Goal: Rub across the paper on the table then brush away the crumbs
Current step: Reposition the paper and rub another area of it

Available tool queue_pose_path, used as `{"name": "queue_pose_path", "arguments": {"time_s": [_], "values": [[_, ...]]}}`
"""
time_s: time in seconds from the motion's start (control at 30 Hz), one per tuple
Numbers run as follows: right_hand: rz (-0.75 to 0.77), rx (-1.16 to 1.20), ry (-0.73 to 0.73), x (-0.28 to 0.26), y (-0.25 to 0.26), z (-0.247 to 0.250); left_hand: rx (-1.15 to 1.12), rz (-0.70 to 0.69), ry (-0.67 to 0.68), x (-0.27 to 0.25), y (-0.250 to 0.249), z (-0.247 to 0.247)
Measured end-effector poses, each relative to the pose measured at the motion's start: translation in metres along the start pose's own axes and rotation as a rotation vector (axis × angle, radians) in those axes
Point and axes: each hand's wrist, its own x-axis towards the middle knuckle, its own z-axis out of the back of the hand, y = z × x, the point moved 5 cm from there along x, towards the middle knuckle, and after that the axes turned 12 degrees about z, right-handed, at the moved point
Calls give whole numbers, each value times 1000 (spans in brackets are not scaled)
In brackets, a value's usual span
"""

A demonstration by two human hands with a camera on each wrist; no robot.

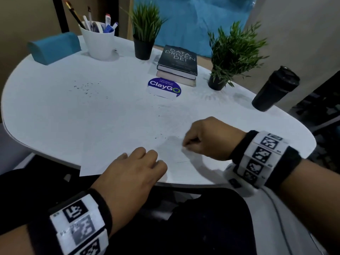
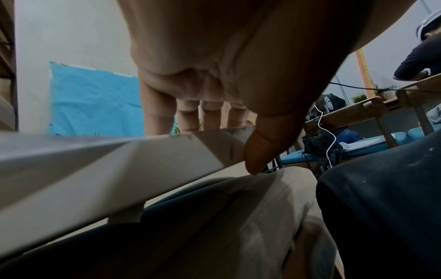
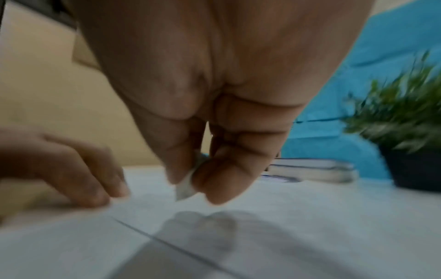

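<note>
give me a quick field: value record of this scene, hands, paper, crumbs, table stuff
left hand: left hand rests on the white sheet of paper, fingers down on it
right hand: right hand pinches a small white eraser, tip just above the paper
paper: lies on the white rounded table, near corner over the edge
crumbs: dark eraser crumbs scattered far left; a few near the right hand's grip
other items: white cup of pens, black stacked books, black tumbler
</note>
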Motion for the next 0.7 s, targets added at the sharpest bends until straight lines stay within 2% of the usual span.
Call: {"name": "queue_pose_path", "arguments": {"time_s": [0.07,0.13,0.3,0.4,0.47,0.53,0.7], "values": [[64,35,-74,14,18,-6,9,-2,20,0,0,1],[62,60,-67,12,18,-16,24,1,20,1,-1,1],[-190,94,-1,-36,-19,-9,29,9,17,-1,0,1],[-188,38,-135,-28,4,-9,24,5,30,1,-1,6],[-175,90,-232,-10,28,-19,18,-3,27,1,-2,9],[-205,119,-224,-2,38,-34,9,-16,15,0,-3,11],[-525,230,-330,-45,-11,-29,-61,-16,30,1,-1,9]]}}
